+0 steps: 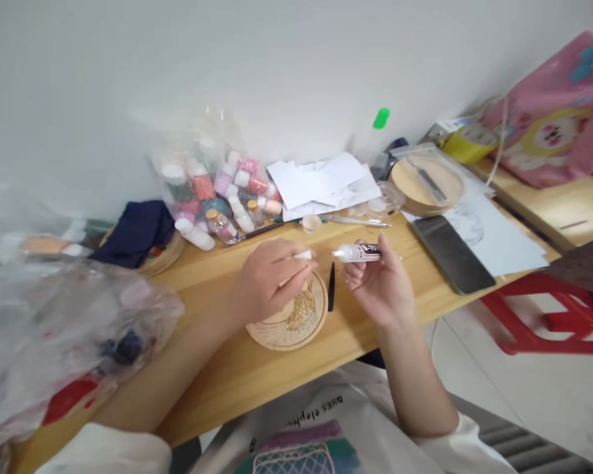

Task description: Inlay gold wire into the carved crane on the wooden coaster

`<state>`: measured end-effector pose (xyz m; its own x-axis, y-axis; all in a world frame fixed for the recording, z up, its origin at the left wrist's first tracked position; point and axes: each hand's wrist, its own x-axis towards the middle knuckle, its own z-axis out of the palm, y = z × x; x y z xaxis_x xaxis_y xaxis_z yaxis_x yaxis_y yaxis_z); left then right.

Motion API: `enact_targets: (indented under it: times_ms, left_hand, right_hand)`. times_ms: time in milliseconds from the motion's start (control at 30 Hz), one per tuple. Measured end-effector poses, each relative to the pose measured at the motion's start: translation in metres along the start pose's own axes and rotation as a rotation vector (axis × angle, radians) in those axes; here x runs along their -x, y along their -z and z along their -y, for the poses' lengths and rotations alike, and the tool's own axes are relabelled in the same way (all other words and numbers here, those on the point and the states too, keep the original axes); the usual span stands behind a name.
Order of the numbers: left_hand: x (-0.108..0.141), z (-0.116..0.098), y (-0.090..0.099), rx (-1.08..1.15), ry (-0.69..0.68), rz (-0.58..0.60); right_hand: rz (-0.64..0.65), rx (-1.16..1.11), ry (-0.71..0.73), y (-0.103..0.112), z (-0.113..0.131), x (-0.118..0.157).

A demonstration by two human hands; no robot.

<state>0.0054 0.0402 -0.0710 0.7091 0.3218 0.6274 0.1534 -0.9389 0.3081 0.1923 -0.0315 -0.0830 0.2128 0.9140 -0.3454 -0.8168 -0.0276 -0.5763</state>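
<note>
My right hand (383,289) is closed around a small white glue tube (353,253) with a black and red label. The tube lies nearly level, and its uncapped nozzle points left. Pinched in the fingers of my left hand (271,276) is a small white cap (303,255), a short gap away from the nozzle. Below my left hand, a round wooden disc (281,339) with carved lines and a gold pattern lies on the table, partly covered by that hand. A slim black tool (331,287) rests just right of the disc.
Bags of small bottles (202,187) and stacked white papers (321,184) line the wall. To the right are a phone (453,253) and a round wooden piece (409,182) with a knife-like tool on it. A crumpled plastic bag (44,336) covers the left end.
</note>
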Motion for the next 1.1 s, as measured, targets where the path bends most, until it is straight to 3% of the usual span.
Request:
enact_targets:
  times_ms: [133,300,533,1100]
  left_hand:
    - [-0.005,-0.033,0.022,0.088,0.027,-0.006]
    - [-0.014,-0.05,0.036,0.154,0.019,-0.007]
    - [-0.019,-0.055,0.042,0.207,0.04,-0.025]
    - [-0.016,-0.056,0.043,0.212,0.054,-0.044]
  right_hand:
    - [0.128,-0.081,0.03,-0.009,0.001,0.02]
    - [0.182,-0.137,-0.021,-0.017,-0.004,0.033]
    - [0.225,-0.144,-0.037,-0.021,-0.004,0.036]
    - [0.175,-0.098,-0.007,-0.023,-0.005,0.039]
